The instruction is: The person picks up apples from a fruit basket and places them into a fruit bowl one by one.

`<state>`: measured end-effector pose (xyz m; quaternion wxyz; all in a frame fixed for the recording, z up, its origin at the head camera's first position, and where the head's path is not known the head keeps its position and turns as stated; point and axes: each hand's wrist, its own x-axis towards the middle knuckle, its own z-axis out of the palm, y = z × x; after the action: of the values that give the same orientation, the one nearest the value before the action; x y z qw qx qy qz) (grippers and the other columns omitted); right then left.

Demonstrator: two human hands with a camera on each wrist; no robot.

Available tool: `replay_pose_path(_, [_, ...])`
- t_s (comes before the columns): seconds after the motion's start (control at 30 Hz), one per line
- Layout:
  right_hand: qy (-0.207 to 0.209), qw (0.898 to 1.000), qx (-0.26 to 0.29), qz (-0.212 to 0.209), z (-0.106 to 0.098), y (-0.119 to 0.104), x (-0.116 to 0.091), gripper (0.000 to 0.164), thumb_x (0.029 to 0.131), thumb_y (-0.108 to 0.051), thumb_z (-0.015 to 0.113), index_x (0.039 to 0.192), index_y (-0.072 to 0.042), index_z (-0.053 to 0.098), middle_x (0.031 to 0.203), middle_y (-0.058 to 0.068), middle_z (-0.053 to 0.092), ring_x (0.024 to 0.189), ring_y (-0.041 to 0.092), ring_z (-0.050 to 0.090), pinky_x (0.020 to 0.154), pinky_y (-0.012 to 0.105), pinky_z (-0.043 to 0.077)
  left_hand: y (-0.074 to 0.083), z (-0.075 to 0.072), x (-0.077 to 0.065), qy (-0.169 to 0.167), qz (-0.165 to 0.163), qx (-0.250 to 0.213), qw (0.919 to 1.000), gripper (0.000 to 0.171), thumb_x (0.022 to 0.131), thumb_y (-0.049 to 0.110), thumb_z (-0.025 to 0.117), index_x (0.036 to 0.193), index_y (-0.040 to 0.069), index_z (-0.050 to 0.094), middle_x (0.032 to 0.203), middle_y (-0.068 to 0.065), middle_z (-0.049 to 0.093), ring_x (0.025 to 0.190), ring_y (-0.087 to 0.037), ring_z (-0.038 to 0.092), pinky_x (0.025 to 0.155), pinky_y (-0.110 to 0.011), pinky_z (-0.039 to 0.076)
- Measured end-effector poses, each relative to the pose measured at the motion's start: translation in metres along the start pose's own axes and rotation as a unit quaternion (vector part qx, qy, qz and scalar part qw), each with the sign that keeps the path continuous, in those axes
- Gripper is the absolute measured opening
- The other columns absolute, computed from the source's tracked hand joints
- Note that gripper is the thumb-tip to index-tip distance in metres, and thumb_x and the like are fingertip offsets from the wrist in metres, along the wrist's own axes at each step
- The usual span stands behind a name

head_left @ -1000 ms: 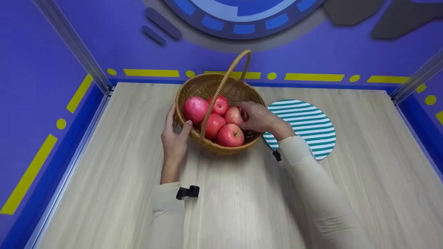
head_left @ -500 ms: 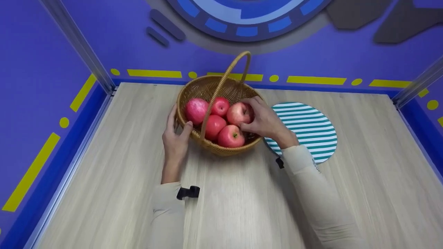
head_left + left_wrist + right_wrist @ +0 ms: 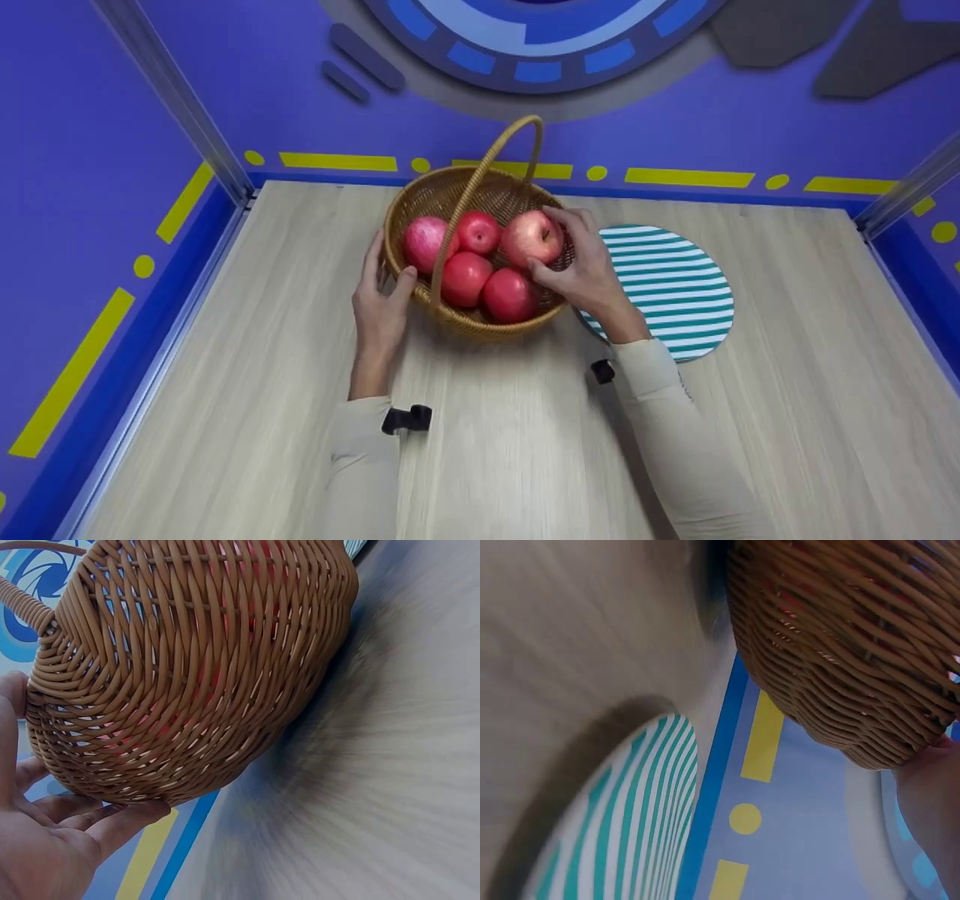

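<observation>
A brown wicker basket (image 3: 431, 199) with a tall arched handle (image 3: 480, 176) stands tilted toward me in the head view. My left hand (image 3: 380, 319) holds its left side, thumb over the rim and fingers against the outer wall; the left wrist view shows those fingers under the weave (image 3: 187, 675). With thumb and fingers, my right hand (image 3: 592, 277) grips a pale red apple (image 3: 525, 238), stem facing right, at the basket's right inner side. Several redder apples (image 3: 466, 279) lie together beside it. In the right wrist view the basket wall (image 3: 840, 652) hides the held apple.
Right of the basket lies a flat round disc (image 3: 667, 292) with teal and white stripes, partly under my right forearm. Blue panels (image 3: 247, 90) with yellow marks wall in the pale wood table (image 3: 495, 442) at the back and sides.
My right hand has drawn the pale apple up and to the right, away from the others. The front apple has rolled, its stem now out of sight. My left hand keeps its hold.
</observation>
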<state>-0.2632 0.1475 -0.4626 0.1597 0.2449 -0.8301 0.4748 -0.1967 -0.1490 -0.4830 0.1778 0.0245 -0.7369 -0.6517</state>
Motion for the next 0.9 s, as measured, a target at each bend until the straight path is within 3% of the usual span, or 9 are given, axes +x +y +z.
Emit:
replay_pose_path(0.2, [0.054, 0.998, 0.030, -0.005, -0.002, -0.002, -0.008, 0.073, 0.086, -0.021, 0.086, 0.149, -0.001, 0.056, 0.140, 0.013, 0.055, 0.126, 0.022, 0.054, 0.108, 0.043, 0.050, 0.000, 0.000, 0.000, 0.000, -0.004, 0.003, 1.0000, 0.069, 0.103, 0.024, 0.064, 0.166, 0.025, 0.039, 0.168, -0.001, 0.038, 0.152, -0.021, 0.038, 0.122, -0.043, 0.037])
replay_pose_path(0.57, [0.105, 0.992, 0.063, -0.006, -0.013, -0.004, -0.009, 0.068, 0.089, -0.017, 0.085, 0.149, -0.003, 0.057, 0.141, 0.012, 0.055, 0.126, 0.020, 0.053, 0.103, 0.050, 0.056, 0.000, -0.001, 0.001, -0.001, -0.013, -0.003, 0.9999, 0.068, 0.103, 0.024, 0.065, 0.166, 0.027, 0.039, 0.169, 0.001, 0.036, 0.153, -0.022, 0.037, 0.123, -0.043, 0.035])
replay_pose_path(0.9, [0.166, 0.985, 0.048, 0.012, -0.039, -0.007, -0.011, 0.072, 0.089, -0.016, 0.087, 0.152, -0.001, 0.053, 0.145, 0.010, 0.054, 0.131, 0.018, 0.053, 0.104, 0.034, 0.055, 0.001, 0.000, 0.000, 0.002, -0.018, 0.010, 0.9998, 0.068, 0.103, 0.025, 0.064, 0.166, 0.027, 0.039, 0.168, -0.001, 0.039, 0.152, -0.023, 0.039, 0.123, -0.043, 0.036])
